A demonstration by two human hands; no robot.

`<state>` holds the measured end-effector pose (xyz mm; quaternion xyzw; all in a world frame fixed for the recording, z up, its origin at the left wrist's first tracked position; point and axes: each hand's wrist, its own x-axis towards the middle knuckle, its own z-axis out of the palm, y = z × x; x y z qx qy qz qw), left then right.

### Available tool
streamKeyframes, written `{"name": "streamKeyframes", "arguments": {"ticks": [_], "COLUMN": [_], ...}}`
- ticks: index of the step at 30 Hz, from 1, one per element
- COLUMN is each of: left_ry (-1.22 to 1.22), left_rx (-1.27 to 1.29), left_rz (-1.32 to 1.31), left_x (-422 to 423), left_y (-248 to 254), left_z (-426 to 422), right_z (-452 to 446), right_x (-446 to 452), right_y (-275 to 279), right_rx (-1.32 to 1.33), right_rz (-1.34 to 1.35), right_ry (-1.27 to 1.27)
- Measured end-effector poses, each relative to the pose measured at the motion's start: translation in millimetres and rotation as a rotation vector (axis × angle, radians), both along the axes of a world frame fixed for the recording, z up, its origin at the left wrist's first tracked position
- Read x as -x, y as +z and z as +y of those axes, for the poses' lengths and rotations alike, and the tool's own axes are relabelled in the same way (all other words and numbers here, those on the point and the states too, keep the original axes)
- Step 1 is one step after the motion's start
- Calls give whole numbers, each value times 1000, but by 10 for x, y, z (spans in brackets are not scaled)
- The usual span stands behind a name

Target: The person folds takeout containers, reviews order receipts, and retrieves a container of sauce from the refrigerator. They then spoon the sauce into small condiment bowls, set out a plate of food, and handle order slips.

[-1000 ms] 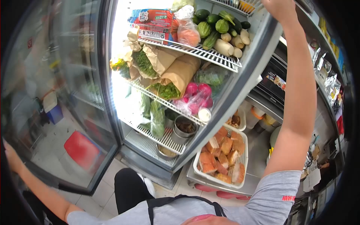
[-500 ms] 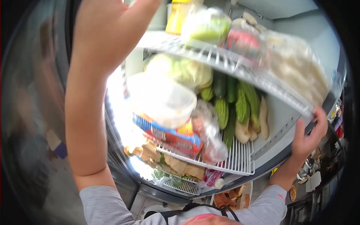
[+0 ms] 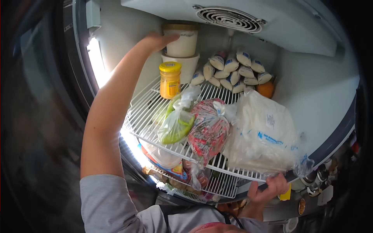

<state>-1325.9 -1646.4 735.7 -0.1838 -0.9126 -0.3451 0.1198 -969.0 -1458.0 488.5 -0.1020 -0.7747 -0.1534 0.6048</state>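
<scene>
At the back left of the upper fridge shelf, my left hand (image 3: 156, 42) is against a white tub (image 3: 184, 43) with a brown lid. Its thumb lies across the tub's front; the other fingers are mostly hidden. That tub stands upright on a second white tub (image 3: 190, 66). A jar with a yellow lid (image 3: 170, 83) stands just in front of them. Low on the right, my right hand (image 3: 272, 187) is closed on the front edge of the white wire shelf (image 3: 223, 169), below a clear plastic package (image 3: 264, 130) with pale contents.
A bag of green produce (image 3: 176, 124) and a bag with red and pale contents (image 3: 210, 126) lie on the shelf. Several small white packets (image 3: 237, 72) are piled behind, beside an orange round item (image 3: 266, 89). A fan grille (image 3: 231, 19) hangs above.
My view has risen from the lower shelf to the upper one. My left hand has reached to the tubs at the back. My right hand still holds the shelf edge.
</scene>
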Motion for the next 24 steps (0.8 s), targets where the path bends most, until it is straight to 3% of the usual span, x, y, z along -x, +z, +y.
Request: {"name": "streamKeyframes", "arguments": {"ticks": [3, 6, 12, 15, 17, 19, 22, 24], "left_ry": [-27, -228, -271, -401, -553, -607, -728, -644], "left_rx": [172, 394, 294, 120, 184, 173, -9, 23], "left_rz": [-282, -382, -56, 60, -44, 98, 29, 122], "left_x": [4, -274, -340, -317, -333, -366, -518, -514], "left_y": [-177, -265, -244, -206, -256, -480, -572, -382], "left_z": [40, 58, 388, 714, 1000, 1280, 1433, 1294], "right_z": [24, 10, -19, -28, -38, -31, 10, 3], "right_x": [-14, -32, -25, -28, -16, 18, -26, -43], "right_y": [-10, -19, 3, -25, -30, -24, -54, -48], "right_rx": [-27, -21, -12, 2, 23, 45, -23, -13], "right_rz": [-10, -28, -25, -24, -8, 27, -24, -42], "right_ry": [6, 0, -16, -27, -31, -22, -18, -22]}}
